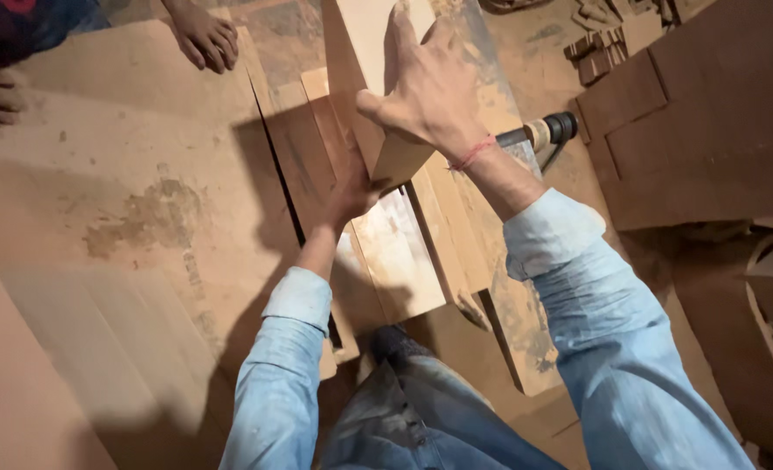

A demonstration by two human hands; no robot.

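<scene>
My right hand (430,87) lies on top of a thick light-brown wooden board (360,43) that stands tilted on edge, thumb wrapped over its near face. My left hand (351,191) reaches under the board's lower corner and grips it from below, partly in shadow. A red thread circles my right wrist. Both sleeves are light blue. Under the board lie flat wooden strips (395,252) on a dusty worktop (143,174).
Another person's two hands (204,36) rest on the worktop at the top left. A black-handled tool (547,130) lies behind my right wrist. Brown panels (699,130) are stacked at the right. A large pale sheet (47,365) lies at the lower left.
</scene>
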